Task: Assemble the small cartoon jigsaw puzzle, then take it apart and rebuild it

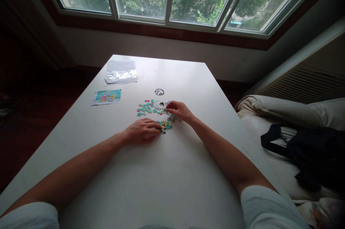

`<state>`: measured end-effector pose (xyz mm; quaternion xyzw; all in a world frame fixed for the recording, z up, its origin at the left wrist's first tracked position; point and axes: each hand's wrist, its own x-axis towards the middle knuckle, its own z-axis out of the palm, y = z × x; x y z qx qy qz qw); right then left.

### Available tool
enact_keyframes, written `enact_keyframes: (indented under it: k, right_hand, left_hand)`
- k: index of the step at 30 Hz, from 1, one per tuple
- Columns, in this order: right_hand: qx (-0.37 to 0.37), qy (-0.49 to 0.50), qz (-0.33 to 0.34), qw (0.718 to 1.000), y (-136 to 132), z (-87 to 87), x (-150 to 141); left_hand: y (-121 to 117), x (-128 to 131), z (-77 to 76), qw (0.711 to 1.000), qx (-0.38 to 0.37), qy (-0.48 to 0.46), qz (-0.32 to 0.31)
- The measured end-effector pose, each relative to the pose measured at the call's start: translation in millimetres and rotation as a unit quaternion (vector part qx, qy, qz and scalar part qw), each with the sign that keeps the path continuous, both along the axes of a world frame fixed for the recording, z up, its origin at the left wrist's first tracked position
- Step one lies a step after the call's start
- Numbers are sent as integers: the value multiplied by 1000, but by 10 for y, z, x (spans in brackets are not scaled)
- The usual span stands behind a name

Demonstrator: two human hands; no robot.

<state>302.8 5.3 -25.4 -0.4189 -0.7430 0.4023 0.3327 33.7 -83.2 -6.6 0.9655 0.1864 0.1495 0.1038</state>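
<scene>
Loose jigsaw puzzle pieces (pixel 147 108), mostly teal with some pink, lie scattered over the middle of the white table (pixel 167 171). Nearer to me is a small joined section of the puzzle (pixel 164 126) with a yellow figure on it. My left hand (pixel 143 131) rests palm down, its fingers stretched out and the tips touching the left edge of that section. Among the loose pieces, my right hand (pixel 179 111) pinches thumb and forefinger together at a small puzzle piece, mostly hidden by the fingertips. A round silvery disc (pixel 159 105) lies just left of these fingertips.
A second round item (pixel 159 92) lies farther back. To the left are a picture sheet (pixel 107 96) with a cartoon scene and a clear plastic bag with papers (pixel 121 71). Beside the table's right edge stands a pale couch (pixel 254 124) with dark clothing (pixel 318 150) on it.
</scene>
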Motion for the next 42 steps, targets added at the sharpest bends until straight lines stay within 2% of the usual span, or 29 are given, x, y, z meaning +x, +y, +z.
enact_keyframes:
  k: [12, 21, 26, 28, 31, 36, 42]
  right_hand:
    - [-23, -13, 19, 999, -26, -21, -66]
    - [21, -55, 53, 997, -128, 18, -132]
    - [19, -72, 74, 994, -198, 57, -190]
    - [44, -83, 79, 992, -212, 77, -207]
    - [73, -94, 73, 990, -222, 87, -225]
    - [19, -90, 70, 993, -235, 34, -235]
    - [36, -112, 47, 992, -266, 9, -253]
  left_hand:
    - [3, 0, -21, 1000, -28, -9, -11]
    - [12, -8, -28, 999, -29, -6, -13]
    - [14, -9, -28, 999, -30, -2, -11]
    - [14, -11, -24, 999, -31, -1, -12]
    - [15, -13, -21, 1000, -29, 0, -13]
    - [10, -8, -13, 1000, -27, 5, -11]
    - [6, 1, -1, 1000, -25, 4, -5]
